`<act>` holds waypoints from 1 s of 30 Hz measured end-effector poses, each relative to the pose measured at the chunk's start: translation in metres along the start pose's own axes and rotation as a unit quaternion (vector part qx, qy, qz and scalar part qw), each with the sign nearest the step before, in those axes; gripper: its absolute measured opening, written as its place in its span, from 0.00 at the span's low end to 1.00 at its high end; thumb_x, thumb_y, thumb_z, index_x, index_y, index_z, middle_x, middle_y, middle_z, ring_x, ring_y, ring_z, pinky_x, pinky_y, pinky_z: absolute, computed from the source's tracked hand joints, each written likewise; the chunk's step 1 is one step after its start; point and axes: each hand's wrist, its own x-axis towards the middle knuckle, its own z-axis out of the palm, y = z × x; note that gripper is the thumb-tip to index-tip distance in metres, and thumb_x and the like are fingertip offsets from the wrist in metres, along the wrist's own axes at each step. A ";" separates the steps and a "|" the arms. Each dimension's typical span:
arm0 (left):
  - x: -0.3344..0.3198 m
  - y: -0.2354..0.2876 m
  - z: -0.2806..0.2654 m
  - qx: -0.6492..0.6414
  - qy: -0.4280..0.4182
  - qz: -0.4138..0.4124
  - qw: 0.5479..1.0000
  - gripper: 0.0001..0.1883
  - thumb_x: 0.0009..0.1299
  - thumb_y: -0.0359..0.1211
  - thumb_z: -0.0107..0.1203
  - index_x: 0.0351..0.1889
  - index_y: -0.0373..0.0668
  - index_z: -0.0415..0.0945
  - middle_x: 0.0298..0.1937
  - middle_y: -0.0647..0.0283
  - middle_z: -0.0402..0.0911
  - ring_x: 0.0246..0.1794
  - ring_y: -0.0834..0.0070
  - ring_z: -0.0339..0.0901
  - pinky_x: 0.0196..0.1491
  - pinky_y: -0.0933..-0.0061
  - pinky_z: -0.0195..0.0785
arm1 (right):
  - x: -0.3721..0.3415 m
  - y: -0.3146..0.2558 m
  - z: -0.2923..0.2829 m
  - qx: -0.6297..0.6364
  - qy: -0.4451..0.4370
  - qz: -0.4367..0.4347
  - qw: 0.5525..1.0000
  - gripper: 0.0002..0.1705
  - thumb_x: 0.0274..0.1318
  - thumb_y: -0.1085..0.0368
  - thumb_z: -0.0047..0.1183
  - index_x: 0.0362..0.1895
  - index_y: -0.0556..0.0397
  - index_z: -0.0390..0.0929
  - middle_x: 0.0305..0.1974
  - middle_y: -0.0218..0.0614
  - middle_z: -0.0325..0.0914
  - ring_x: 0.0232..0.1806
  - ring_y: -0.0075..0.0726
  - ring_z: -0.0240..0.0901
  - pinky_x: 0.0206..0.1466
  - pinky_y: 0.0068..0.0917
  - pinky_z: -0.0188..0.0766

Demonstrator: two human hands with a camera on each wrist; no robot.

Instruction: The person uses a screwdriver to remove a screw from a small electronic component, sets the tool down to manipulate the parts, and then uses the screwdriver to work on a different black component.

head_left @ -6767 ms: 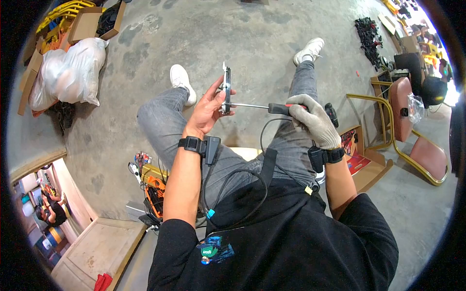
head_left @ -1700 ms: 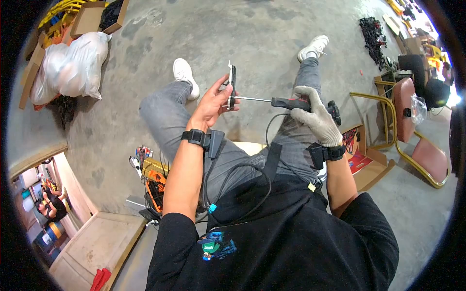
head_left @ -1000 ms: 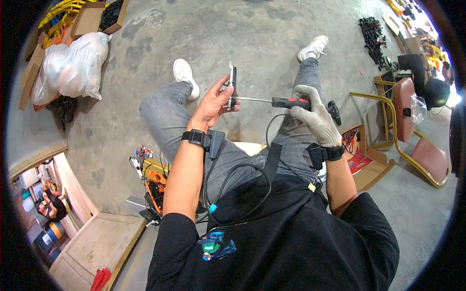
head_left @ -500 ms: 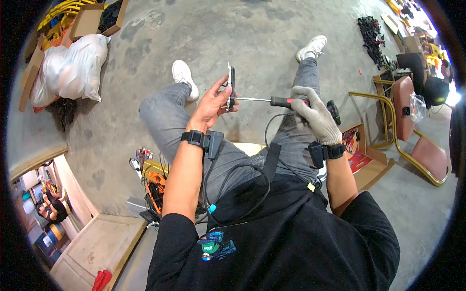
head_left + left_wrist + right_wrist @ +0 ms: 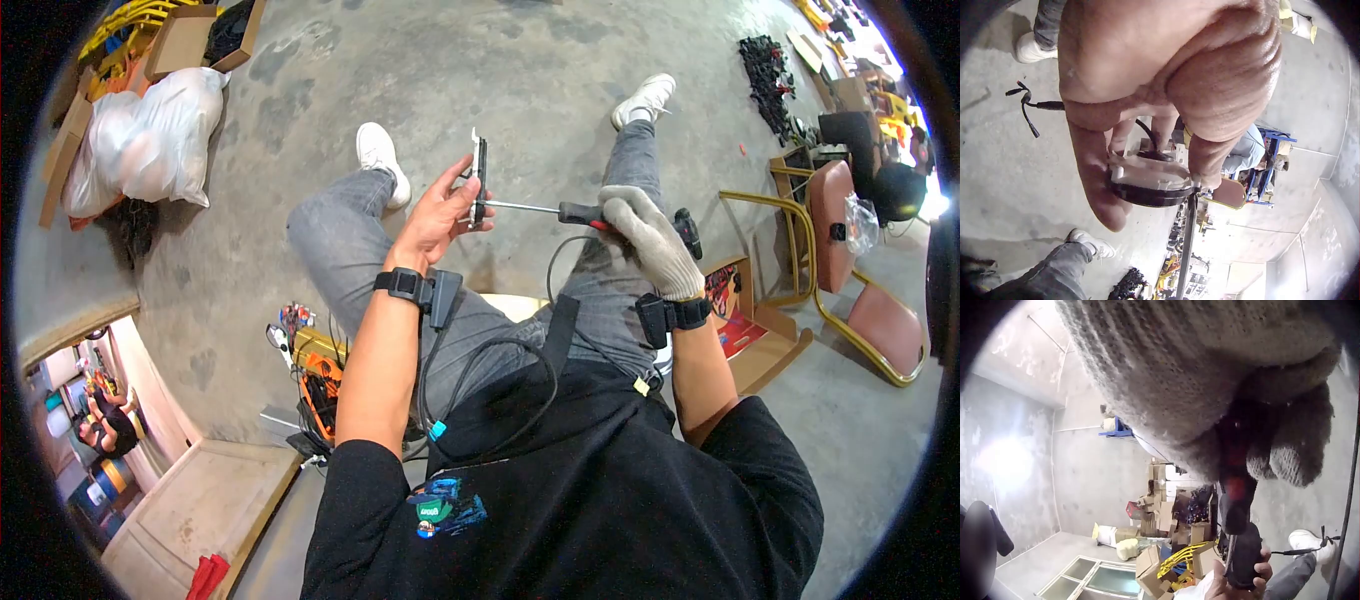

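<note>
My bare left hand (image 5: 433, 222) grips a flat part (image 5: 480, 178) by its edges and holds it on edge above the floor. In the left wrist view this part (image 5: 1150, 178) has a black rounded rim and a whitish plastic back. A thin black cable (image 5: 1046, 105) with several small plugs trails behind the fingers. My right hand (image 5: 645, 235), in a grey knitted glove, grips a screwdriver (image 5: 578, 213) by its black and red handle. The screwdriver's shaft (image 5: 525, 208) points left, level, with its tip right at the part's face.
Seated legs in grey jeans spread below the hands. At right stand a gold-framed chair (image 5: 832, 215) and an open carton (image 5: 765, 345). A black-and-orange tool (image 5: 320, 390) lies at lower left. White bags (image 5: 150, 140) sit at upper left. A black cable (image 5: 470, 360) loops across the lap.
The gloved fingers have opened along the screwdriver handle, then closed round it again, and the handle has turned. The left hand holds the part almost in the same place.
</note>
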 end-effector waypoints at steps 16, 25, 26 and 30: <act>0.002 -0.002 -0.002 -0.012 0.001 0.006 1.000 0.38 0.75 0.44 0.60 0.80 0.50 0.55 0.48 0.56 0.83 0.43 0.67 0.85 0.44 0.63 0.84 | 0.000 0.011 0.006 -0.092 0.040 -0.115 0.988 0.28 0.67 0.58 0.55 0.63 0.64 0.68 0.37 0.35 0.75 0.28 0.22 0.73 0.31 0.23 0.71; 0.000 0.001 0.001 -0.004 -0.005 0.009 1.000 0.38 0.76 0.44 0.59 0.80 0.50 0.54 0.48 0.56 0.83 0.43 0.68 0.85 0.46 0.62 0.83 | -0.003 0.003 0.006 -0.036 -0.001 -0.016 0.999 0.28 0.65 0.60 0.57 0.62 0.64 0.68 0.34 0.35 0.76 0.27 0.23 0.73 0.32 0.23 0.71; 0.000 0.000 0.000 -0.004 -0.004 0.009 1.000 0.38 0.76 0.44 0.59 0.80 0.50 0.54 0.48 0.56 0.83 0.43 0.68 0.85 0.46 0.62 0.83 | -0.001 0.006 0.007 -0.056 0.011 -0.065 0.996 0.28 0.65 0.60 0.57 0.62 0.64 0.68 0.34 0.35 0.76 0.27 0.22 0.73 0.32 0.23 0.71; 0.001 0.000 0.000 0.002 -0.004 0.008 1.000 0.37 0.76 0.44 0.58 0.80 0.50 0.54 0.48 0.56 0.83 0.43 0.68 0.85 0.46 0.62 0.83 | 0.000 0.003 0.003 -0.055 0.018 -0.048 0.997 0.29 0.64 0.59 0.58 0.63 0.64 0.68 0.35 0.35 0.77 0.30 0.22 0.73 0.32 0.23 0.71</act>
